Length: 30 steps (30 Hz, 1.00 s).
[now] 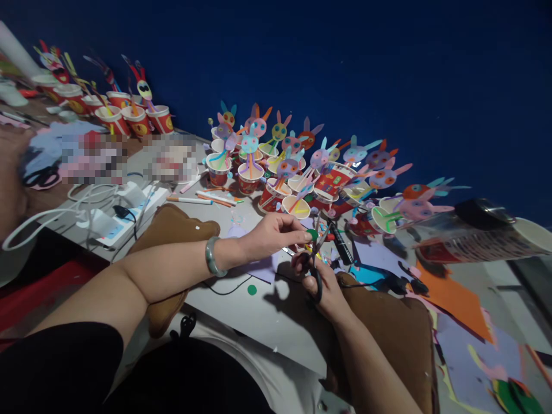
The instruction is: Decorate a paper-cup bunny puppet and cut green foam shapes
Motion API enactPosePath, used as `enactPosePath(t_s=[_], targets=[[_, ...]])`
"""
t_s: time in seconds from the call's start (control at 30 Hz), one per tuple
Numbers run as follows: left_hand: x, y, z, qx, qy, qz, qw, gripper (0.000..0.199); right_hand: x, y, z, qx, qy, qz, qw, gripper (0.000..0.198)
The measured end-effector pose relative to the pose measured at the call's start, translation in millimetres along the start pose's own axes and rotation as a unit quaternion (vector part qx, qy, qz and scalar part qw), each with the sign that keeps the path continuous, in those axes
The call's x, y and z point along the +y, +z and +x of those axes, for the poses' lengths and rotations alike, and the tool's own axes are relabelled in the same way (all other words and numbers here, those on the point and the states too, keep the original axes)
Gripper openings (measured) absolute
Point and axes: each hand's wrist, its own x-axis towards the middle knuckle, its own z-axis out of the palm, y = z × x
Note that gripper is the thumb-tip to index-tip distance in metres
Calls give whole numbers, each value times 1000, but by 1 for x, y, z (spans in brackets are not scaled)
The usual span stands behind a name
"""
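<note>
My left hand [280, 234], with a jade-coloured bangle [214, 256] on its wrist, pinches a small green paper piece [313, 234]. Close beside it, my right hand [323, 284] grips scissors [317, 279] by their dark handles. The scissor blades point up and stand slightly apart at the green piece's right edge. On the table below lies a green paper disc [252, 290]. Purple paper [263, 267] lies partly hidden under my left wrist. A black marker [341, 244] rests just beyond the scissors.
Several paper cups [250, 178] with paper rabbit figures stand along the back. A power strip [129, 215] with white cables lies left. Orange paper [457, 299] and coloured scraps lie right, near a clear plastic container [457, 236]. Brown cushions [388, 333] lie along the near edge.
</note>
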Motion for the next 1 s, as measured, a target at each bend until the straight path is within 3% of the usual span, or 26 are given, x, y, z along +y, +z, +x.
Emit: enactPosePath(t_s=[0.43,0.8,1.0], targets=[[-8,3,1,17,-12,-25,999,35,0,8,0,3,18,22,1000,61],[-11,4,0,28,-6,-25,999,23,-2,9,0,7,29,36,999,61],[-12,5,-1,27,-2,-15,1000,31,-2,10,0,9,36,33,999,63]])
